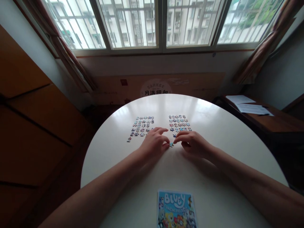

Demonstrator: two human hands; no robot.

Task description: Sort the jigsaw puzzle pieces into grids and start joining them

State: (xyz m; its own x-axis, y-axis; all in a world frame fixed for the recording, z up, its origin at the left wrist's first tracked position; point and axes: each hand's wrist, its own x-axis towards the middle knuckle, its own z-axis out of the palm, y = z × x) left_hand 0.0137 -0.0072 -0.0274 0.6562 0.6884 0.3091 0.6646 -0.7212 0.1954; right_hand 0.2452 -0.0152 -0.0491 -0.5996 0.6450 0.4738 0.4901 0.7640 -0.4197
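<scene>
A small light-blue jigsaw puzzle piece [171, 144] lies at the white table's middle, between my two hands. My left hand [154, 141] has its thumb and index finger closed at the piece's left edge, the other fingers reaching forward. From the right, my right hand [194, 143] points its index fingertip at the piece's right edge, with the thumb apart and tucked below. Beyond my left hand lies a block of loose puzzle pieces [142, 126], partly hidden by that hand. A second block of pieces [179, 121] lies beyond my right hand. One piece [129, 139] sits apart at the left.
A colourful Bluey picture card [177, 209] lies near me on the round white table [106, 164]. Papers [253, 108] and a pen rest on a brown side table [280, 122] at the right. Wooden cabinets [35, 126] stand left, barred windows ahead.
</scene>
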